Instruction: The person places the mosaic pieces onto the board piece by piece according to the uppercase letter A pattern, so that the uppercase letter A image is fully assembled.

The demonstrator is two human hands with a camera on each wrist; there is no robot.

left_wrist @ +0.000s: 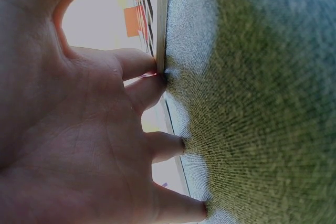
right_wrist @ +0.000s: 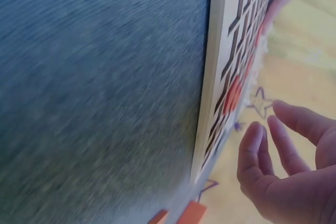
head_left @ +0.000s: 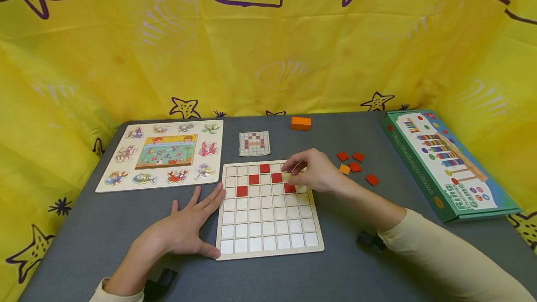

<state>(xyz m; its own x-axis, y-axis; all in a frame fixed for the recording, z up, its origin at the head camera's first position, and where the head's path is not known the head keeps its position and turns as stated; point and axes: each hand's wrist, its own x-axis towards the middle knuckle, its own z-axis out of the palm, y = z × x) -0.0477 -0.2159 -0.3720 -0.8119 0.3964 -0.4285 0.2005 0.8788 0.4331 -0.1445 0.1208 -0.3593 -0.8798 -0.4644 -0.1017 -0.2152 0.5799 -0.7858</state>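
The grey worktop (head_left: 251, 283) was backed at its far edge by yellow fabric (head_left: 235, 69), left hand (head_left: 189, 225) outspread, right hand (head_left: 314, 170) unclasped.

Grid board (head_left: 268, 215) bears 5 red tiles (head_left: 242, 191).

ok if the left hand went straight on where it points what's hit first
The left hand would likely meet the grid board first, since it seems to be touching that board's left edge.
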